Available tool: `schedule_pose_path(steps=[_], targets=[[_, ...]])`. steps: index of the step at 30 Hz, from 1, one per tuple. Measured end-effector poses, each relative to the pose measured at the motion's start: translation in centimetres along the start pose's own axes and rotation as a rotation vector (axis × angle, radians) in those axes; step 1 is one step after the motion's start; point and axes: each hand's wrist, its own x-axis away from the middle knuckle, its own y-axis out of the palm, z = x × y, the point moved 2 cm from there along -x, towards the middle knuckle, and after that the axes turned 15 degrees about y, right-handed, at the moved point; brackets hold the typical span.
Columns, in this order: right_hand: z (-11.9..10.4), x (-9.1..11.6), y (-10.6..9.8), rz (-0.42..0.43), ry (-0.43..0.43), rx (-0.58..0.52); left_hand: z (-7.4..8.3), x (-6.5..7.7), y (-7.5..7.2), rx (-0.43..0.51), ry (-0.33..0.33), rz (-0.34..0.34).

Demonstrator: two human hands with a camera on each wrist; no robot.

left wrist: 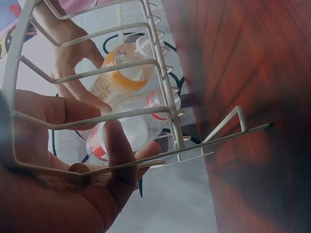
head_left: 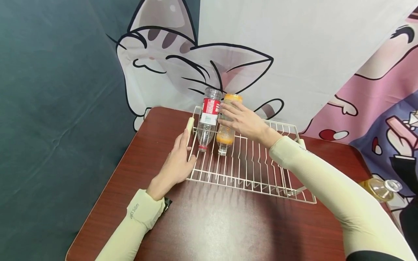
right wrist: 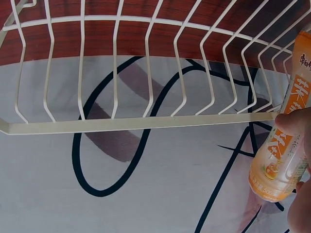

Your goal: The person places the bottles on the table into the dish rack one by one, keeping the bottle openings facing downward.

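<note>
A white wire dish rack (right wrist: 146, 124) stands on the table, with two plastic bottles leaning neck down in its left part. My left hand (head_left: 176, 163) grips the rack's left end, fingers curled round the wires in the left wrist view. Around the orange-labelled bottle (head_left: 225, 136) my right hand (head_left: 246, 123) has its fingers and thumb, the fingers lying across its upper half. That bottle's white cap points down toward me. Just left of it leans a clear bottle (head_left: 210, 110) with a red and white label and a red cap, its neck between the wires.
Another bottle (head_left: 375, 188) with yellowish sides lies at the table's right edge. The reddish-brown table (head_left: 209, 224) extends in front of the rack. Behind it hangs a cloth backdrop (head_left: 303, 47) with cartoon cats, and a dark green cloth (head_left: 58, 90) hangs at the left.
</note>
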Motion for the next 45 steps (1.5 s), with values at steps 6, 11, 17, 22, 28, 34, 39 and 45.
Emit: schedule_pose_path(steps=[6, 11, 17, 22, 28, 34, 39, 45], targets=[[0.2, 0.0, 0.3, 0.007, 0.005, 0.008, 0.0, 0.0, -0.1, 0.002, 0.005, 0.002], [0.4, 0.3, 0.7, 0.004, 0.01, 0.002, 0.1, 0.0, -0.1, -0.003, 0.003, -0.002], [0.3, 0.5, 1.0, 0.005, 0.009, 0.002, 0.2, 0.0, 0.0, 0.004, -0.013, -0.014], [0.3, 0.5, 1.1, 0.013, 0.012, -0.002, 0.3, 0.0, 0.0, 0.002, -0.004, -0.007], [0.2, 0.6, 1.2, 0.009, 0.015, -0.026, 0.3, -0.1, 0.1, -0.001, 0.002, -0.005], [0.1, 0.6, 1.3, -0.004, 0.023, -0.019, 0.2, -0.1, 0.0, -0.007, 0.002, -0.002], [0.0, 0.6, 1.3, -0.008, 0.029, -0.023, 0.2, 0.0, 0.0, -0.002, 0.001, 0.001], [0.0, 0.6, 1.2, -0.002, 0.032, -0.025, 0.1, 0.0, 0.0, -0.001, -0.006, -0.001]])
